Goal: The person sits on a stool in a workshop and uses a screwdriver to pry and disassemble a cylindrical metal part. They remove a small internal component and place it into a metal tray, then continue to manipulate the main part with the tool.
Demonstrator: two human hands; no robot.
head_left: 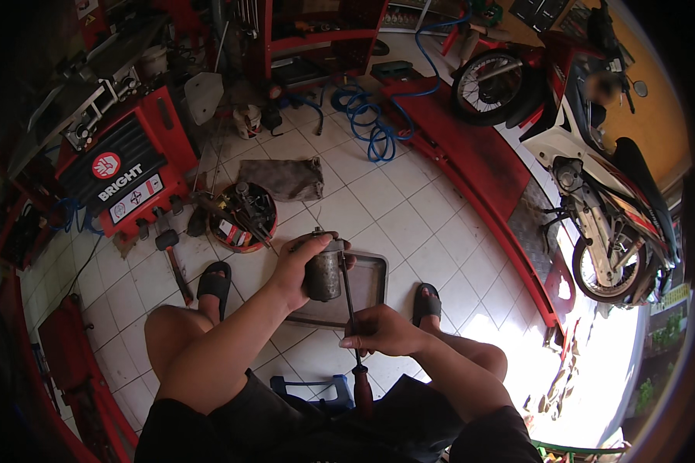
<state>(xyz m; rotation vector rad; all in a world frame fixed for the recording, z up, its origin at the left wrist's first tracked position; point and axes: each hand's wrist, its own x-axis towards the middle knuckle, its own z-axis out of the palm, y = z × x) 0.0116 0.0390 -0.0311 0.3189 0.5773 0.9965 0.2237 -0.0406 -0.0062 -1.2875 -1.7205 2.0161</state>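
A worn grey metal cylinder, which looks like a starter motor (323, 278), is held roughly upright in my left hand (293, 266). My fingers wrap round its upper part, with the thumb across the top. My right hand (386, 331) pinches the shaft of a long screwdriver (362, 392) whose dark red handle points down toward my lap. Its shaft runs up along the right side of the motor; whether the tip touches it I cannot tell. Below both hands a shallow metal tray (374, 279) lies on the tiles, partly covered by them.
Left of the tray stands a round bin of tools (243, 218), with a mallet (174, 262) on the floor nearby. A dark cloth (284, 179) lies beyond. At right, a motorcycle (587, 177) stands by a red lift platform (479, 162). Blue hose (367, 123) coils at the back.
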